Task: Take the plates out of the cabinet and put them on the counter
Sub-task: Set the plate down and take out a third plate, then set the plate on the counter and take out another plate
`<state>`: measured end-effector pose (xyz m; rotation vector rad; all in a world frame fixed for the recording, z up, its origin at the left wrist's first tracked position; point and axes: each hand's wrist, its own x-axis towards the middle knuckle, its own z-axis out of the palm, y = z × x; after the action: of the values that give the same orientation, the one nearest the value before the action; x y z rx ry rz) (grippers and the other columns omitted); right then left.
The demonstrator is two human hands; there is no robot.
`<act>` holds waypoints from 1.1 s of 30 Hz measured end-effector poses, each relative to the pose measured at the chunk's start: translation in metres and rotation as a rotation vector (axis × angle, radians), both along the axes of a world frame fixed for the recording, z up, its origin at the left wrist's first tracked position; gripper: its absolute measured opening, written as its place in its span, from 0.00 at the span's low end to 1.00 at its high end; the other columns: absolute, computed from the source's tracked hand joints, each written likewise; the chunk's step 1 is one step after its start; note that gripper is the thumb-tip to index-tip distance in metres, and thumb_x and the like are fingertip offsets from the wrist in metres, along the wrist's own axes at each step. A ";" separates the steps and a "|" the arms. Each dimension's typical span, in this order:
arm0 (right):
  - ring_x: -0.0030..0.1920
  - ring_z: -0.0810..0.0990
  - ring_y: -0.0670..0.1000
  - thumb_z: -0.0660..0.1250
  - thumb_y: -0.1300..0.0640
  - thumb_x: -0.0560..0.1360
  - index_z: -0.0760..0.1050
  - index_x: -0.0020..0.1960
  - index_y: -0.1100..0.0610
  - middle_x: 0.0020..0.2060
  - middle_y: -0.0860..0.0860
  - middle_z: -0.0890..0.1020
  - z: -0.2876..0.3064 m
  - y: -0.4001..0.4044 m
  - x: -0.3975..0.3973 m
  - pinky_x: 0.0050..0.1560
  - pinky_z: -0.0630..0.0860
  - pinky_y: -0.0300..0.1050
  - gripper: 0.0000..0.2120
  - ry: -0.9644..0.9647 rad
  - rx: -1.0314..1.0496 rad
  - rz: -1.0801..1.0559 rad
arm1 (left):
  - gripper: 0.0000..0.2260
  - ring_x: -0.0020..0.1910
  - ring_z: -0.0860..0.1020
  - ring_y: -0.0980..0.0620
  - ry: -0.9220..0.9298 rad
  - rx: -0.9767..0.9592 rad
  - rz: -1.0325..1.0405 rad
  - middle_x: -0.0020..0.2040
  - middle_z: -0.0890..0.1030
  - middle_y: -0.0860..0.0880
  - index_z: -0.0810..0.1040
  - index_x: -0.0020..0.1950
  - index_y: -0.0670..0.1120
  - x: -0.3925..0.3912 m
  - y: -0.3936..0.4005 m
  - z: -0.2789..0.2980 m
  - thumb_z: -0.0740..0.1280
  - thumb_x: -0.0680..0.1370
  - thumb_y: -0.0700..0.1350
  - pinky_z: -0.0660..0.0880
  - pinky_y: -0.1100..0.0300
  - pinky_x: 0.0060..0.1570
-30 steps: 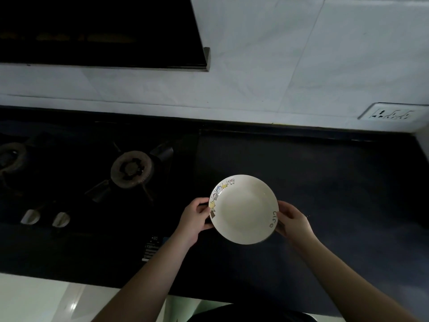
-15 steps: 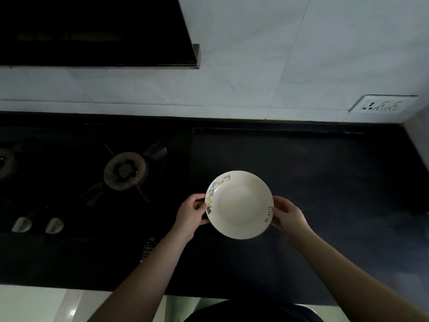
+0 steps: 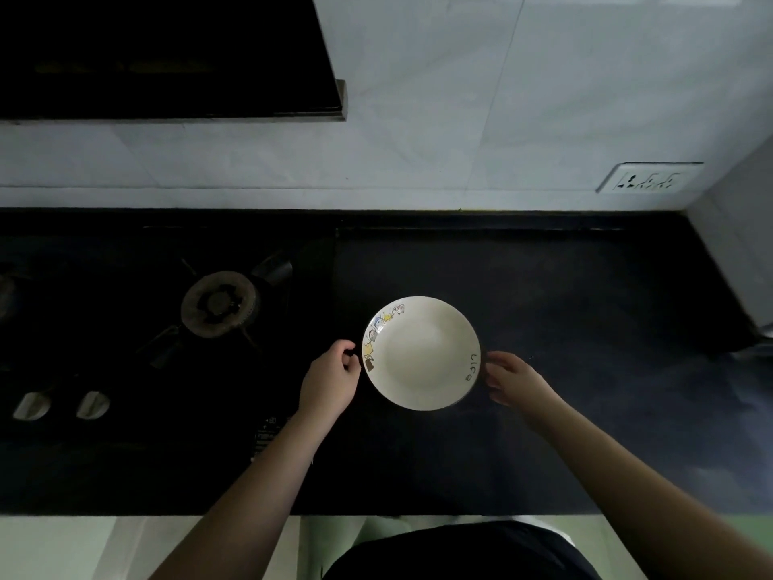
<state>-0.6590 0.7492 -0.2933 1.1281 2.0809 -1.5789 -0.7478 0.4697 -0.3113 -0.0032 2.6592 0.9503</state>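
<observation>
Stove knobs point(image 3: 60, 405) near the surface's front-left edge, gas burner point(image 3: 220, 303) behind them. Left hand point(image 3: 330, 380) just beside the plate's left rim, fingers loosely curled, gripping nothing; contact with rim unclear. White plate point(image 3: 420, 353) with cartoon print sits flat on the dark surface point(image 3: 564, 328), mid-depth, right of the stove. Right hand point(image 3: 512, 380) at the right rim, fingers relaxed, not pinching. Wall socket point(image 3: 650, 177) above the back-right corner.

Dark counter point(image 3: 564, 328) — white plate point(image 3: 420, 353), gas hob point(image 3: 167, 328)
</observation>
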 end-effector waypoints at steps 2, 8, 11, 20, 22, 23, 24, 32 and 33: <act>0.55 0.79 0.54 0.62 0.53 0.80 0.69 0.70 0.52 0.59 0.53 0.79 0.004 -0.003 0.011 0.56 0.79 0.51 0.19 -0.035 0.082 0.098 | 0.15 0.52 0.79 0.52 0.100 -0.086 -0.084 0.55 0.81 0.50 0.74 0.67 0.48 0.008 0.000 0.008 0.64 0.81 0.47 0.77 0.58 0.45; 0.70 0.69 0.54 0.57 0.43 0.80 0.60 0.76 0.48 0.72 0.51 0.68 0.019 -0.015 0.049 0.66 0.69 0.53 0.26 -0.041 0.598 0.547 | 0.19 0.64 0.75 0.42 0.451 -0.354 -0.444 0.62 0.79 0.44 0.76 0.66 0.43 0.036 0.007 0.021 0.67 0.78 0.50 0.74 0.45 0.60; 0.75 0.61 0.54 0.52 0.39 0.80 0.56 0.78 0.48 0.75 0.49 0.65 0.025 -0.020 0.066 0.74 0.59 0.54 0.28 0.028 0.895 0.731 | 0.25 0.73 0.67 0.39 0.457 -0.422 -0.511 0.72 0.72 0.41 0.72 0.73 0.45 0.056 0.014 0.026 0.64 0.79 0.55 0.63 0.40 0.71; 0.78 0.51 0.54 0.45 0.37 0.80 0.51 0.79 0.48 0.78 0.51 0.57 0.039 0.006 0.129 0.77 0.45 0.54 0.30 0.174 1.014 0.844 | 0.31 0.79 0.54 0.44 0.383 -0.576 -0.533 0.79 0.61 0.46 0.60 0.79 0.51 0.143 0.045 0.045 0.44 0.80 0.64 0.51 0.41 0.76; 0.78 0.52 0.55 0.45 0.37 0.80 0.52 0.79 0.48 0.78 0.51 0.58 0.039 0.020 0.147 0.76 0.46 0.54 0.30 0.199 1.024 0.854 | 0.31 0.79 0.55 0.44 0.383 -0.582 -0.531 0.79 0.61 0.46 0.60 0.79 0.51 0.165 0.064 0.052 0.44 0.80 0.63 0.50 0.41 0.76; 0.78 0.54 0.55 0.46 0.38 0.80 0.54 0.79 0.49 0.78 0.51 0.60 0.039 0.028 0.155 0.76 0.46 0.54 0.30 0.216 1.030 0.849 | 0.30 0.79 0.55 0.44 0.390 -0.581 -0.531 0.79 0.62 0.46 0.60 0.79 0.51 0.175 0.075 0.055 0.45 0.81 0.63 0.51 0.41 0.76; 0.78 0.55 0.56 0.47 0.38 0.80 0.56 0.78 0.49 0.77 0.52 0.61 0.039 0.035 0.163 0.76 0.47 0.54 0.30 0.231 1.037 0.847 | 0.30 0.79 0.55 0.44 0.397 -0.581 -0.529 0.79 0.62 0.46 0.60 0.79 0.51 0.185 0.083 0.057 0.45 0.81 0.63 0.51 0.41 0.76; 0.78 0.55 0.57 0.51 0.40 0.81 0.56 0.78 0.50 0.77 0.53 0.61 0.041 0.033 0.189 0.76 0.47 0.55 0.29 0.328 1.000 0.966 | 0.32 0.80 0.46 0.48 0.268 -0.635 -0.349 0.82 0.52 0.50 0.50 0.81 0.55 0.272 0.068 0.069 0.38 0.79 0.65 0.41 0.44 0.76; 0.78 0.55 0.57 0.50 0.40 0.81 0.56 0.78 0.50 0.77 0.52 0.61 0.043 0.027 0.190 0.76 0.47 0.55 0.29 0.350 0.990 0.988 | 0.32 0.80 0.45 0.48 0.246 -0.643 -0.309 0.82 0.51 0.50 0.50 0.81 0.55 0.283 0.057 0.071 0.37 0.78 0.65 0.40 0.45 0.75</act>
<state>-0.4692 0.7763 -0.2507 -0.1611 2.9966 -0.2425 -0.4644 0.5269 -0.2401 0.3853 2.9456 -0.0196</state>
